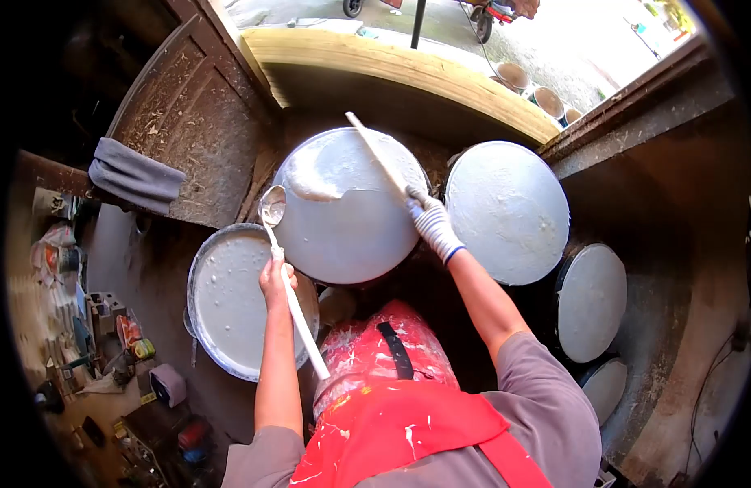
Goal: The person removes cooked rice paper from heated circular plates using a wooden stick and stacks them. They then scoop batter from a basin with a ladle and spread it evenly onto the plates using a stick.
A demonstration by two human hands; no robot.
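Observation:
My bare left hand (277, 282) grips the long white handle of a ladle (273, 206). The ladle's bowl, coated in pale batter, hangs over the gap between a bucket of batter (237, 299) and a large round griddle (355, 236). My right hand (431, 220), in a striped glove, is closed around the near end of a long flat wooden spreader (377, 154). The spreader slants across the griddle's right half. Thick white batter (306, 177) lies on the griddle's far left part; the nearer part has a smooth, thin pale surface.
A second griddle covered by a pale sheet (507, 213) stands at right, with smaller round tops (591, 302) beyond it. A grey cloth (136, 175) hangs on a brown wooden panel (196, 122) at left. A wooden beam (400, 77) edges the far side.

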